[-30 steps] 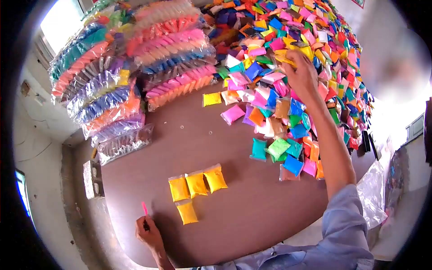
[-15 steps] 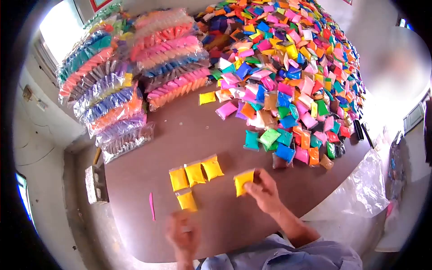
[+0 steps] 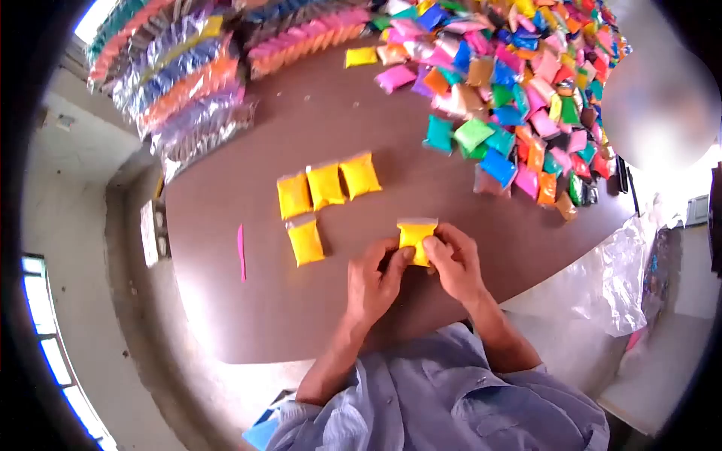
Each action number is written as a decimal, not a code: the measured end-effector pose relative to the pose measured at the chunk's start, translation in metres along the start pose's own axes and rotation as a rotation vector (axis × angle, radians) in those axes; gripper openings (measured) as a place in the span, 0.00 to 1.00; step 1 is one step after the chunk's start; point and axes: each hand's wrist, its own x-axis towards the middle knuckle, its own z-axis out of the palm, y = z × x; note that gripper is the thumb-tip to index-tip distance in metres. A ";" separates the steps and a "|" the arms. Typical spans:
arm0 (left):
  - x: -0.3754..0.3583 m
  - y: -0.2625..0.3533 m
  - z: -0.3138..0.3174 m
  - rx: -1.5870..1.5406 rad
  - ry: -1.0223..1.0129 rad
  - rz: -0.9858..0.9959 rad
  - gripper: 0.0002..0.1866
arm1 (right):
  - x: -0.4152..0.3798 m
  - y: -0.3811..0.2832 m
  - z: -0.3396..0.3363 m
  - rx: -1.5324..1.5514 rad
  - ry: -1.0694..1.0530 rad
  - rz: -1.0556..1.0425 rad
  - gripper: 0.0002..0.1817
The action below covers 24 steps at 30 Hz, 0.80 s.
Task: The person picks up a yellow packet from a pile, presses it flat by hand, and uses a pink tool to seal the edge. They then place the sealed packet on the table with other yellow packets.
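Note:
A small clear packet with yellow filling (image 3: 416, 234) is held upright over the table's near side, its clear top edge pointing away from me. My right hand (image 3: 458, 264) grips its right side, thumb across the front. On its lower left side my left hand (image 3: 374, 279) pinches it between thumb and fingers. To the left lie more yellow packets: a row of three, with the middle one (image 3: 326, 186) between its neighbours, and a single packet (image 3: 305, 241) just below the row. Farther left is a thin pink plastic knife-like tool (image 3: 241, 252).
A big heap of multicoloured packets (image 3: 519, 105) covers the far right of the brown table (image 3: 226, 316). Clear bags of sorted packets (image 3: 188, 105) are stacked at the far left. Crumpled clear plastic (image 3: 617, 278) hangs by the right edge.
My left hand has moved right from below the single packet to the yellow packet in my right hand, and now grips it too. The view has tilted down towards me.

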 end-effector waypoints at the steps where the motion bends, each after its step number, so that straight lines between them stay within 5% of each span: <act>1: -0.002 0.001 -0.002 -0.004 0.003 0.000 0.05 | 0.001 0.001 -0.001 0.002 -0.015 0.016 0.12; 7: -0.006 -0.001 -0.002 -0.210 -0.006 -0.053 0.15 | 0.002 0.015 -0.003 -0.213 -0.037 -0.248 0.11; 24: -0.006 -0.008 -0.011 -0.474 -0.052 -0.253 0.09 | -0.002 0.006 0.005 -0.325 -0.109 -0.211 0.09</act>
